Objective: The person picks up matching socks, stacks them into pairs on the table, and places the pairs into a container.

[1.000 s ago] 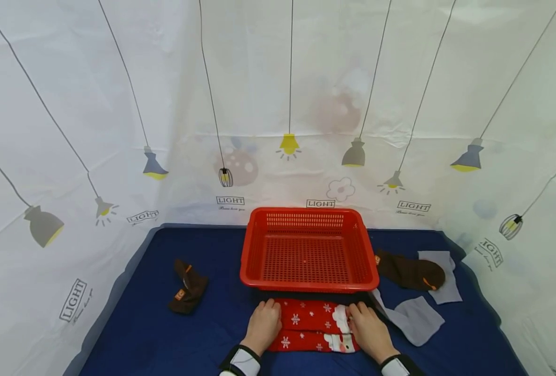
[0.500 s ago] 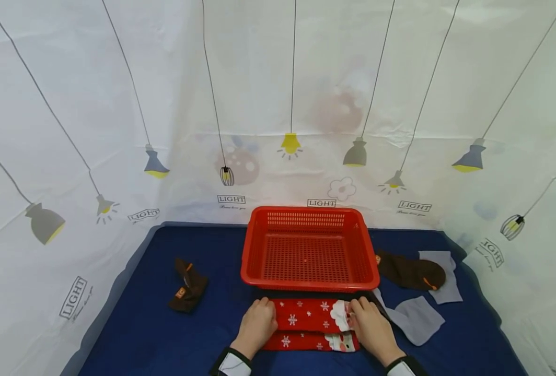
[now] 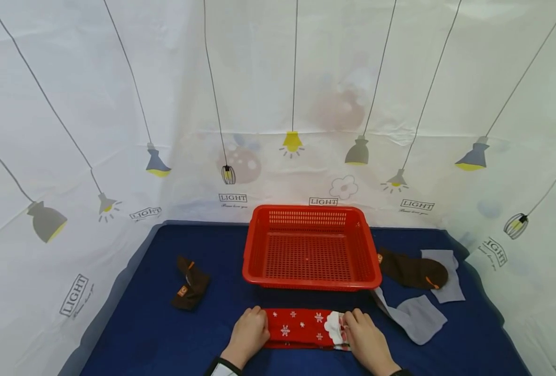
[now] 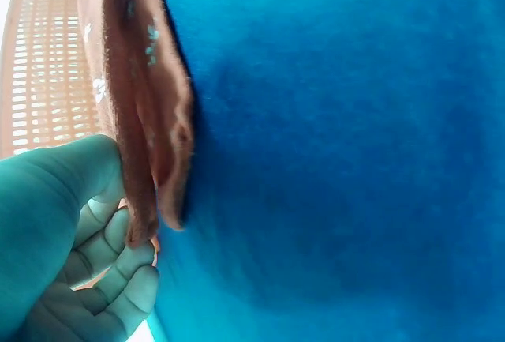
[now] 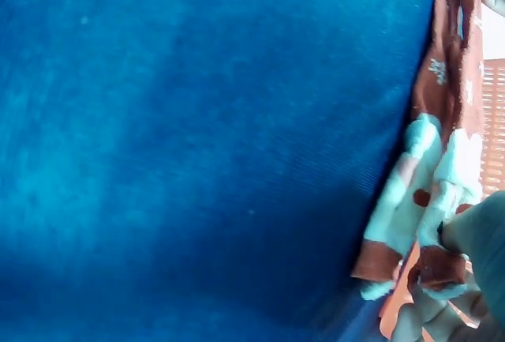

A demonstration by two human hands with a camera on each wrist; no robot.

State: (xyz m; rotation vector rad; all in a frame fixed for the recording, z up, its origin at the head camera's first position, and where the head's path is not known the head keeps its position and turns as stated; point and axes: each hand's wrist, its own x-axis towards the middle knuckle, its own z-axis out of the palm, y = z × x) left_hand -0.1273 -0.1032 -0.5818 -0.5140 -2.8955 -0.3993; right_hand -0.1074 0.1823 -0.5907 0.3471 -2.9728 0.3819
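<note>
Beyond red socks (image 3: 297, 330) — 1 basket (image 3: 311, 282)

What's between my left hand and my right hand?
Red snowflake-patterned socks span the stretch from your left hand to your right hand, as the head view shows.

Bare left hand (image 3: 250, 331), and there's a black band (image 3: 230, 365) at the wrist, white panel (image 3: 221, 371) behind it! Bare right hand (image 3: 367, 337) too, black cuff (image 3: 402, 372) just peeking in: 2 wrists, both trimmed dark!

Head view: hands (image 3: 250, 331) (image 3: 368, 337) partly cover red socks (image 3: 299, 329); far grey sock (image 3: 453, 289) partly under brown sock (image 3: 413, 270); fine lettering (image 3: 416, 212) illegible.
</note>
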